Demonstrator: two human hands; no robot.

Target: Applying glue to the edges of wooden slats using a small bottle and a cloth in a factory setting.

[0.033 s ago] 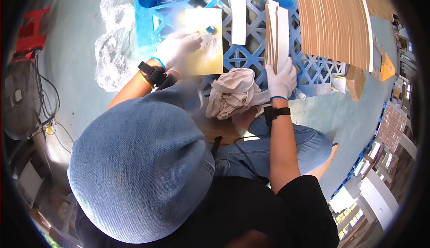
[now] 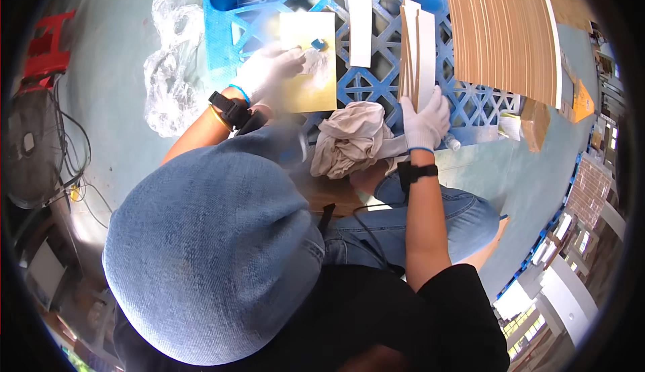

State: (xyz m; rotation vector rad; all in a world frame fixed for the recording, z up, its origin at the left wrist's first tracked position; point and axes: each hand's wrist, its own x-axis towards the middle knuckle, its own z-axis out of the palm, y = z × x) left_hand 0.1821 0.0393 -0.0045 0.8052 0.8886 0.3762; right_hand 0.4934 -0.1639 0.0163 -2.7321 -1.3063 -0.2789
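Note:
My left hand (image 2: 272,66), in a white glove, is over the left side of a yellow sheet (image 2: 310,97). Its fingers are curled together, and what they may hold is hidden. Just beyond the fingertips, on the sheet, lie a whitish crumpled patch (image 2: 317,63) and a small blue piece (image 2: 318,44). White-faced strips with brown edges (image 2: 423,50) lie in a narrow stack to the right. My right hand (image 2: 426,122), also gloved, grips the near end of this stack, thumb on the left and fingers on the right.
Everything lies on a blue lattice pallet (image 2: 232,43). Another white strip (image 2: 360,19) lies between sheet and stack. A beige cloth (image 2: 353,137) is crumpled near me. Brown boards (image 2: 504,39) are stacked at right, clear plastic film (image 2: 171,56) at left. A fan (image 2: 30,147) stands far left.
The view has shifted very slightly. The fingers of my right hand have spread a little at the end of the strips. My left hand stays over the sheet.

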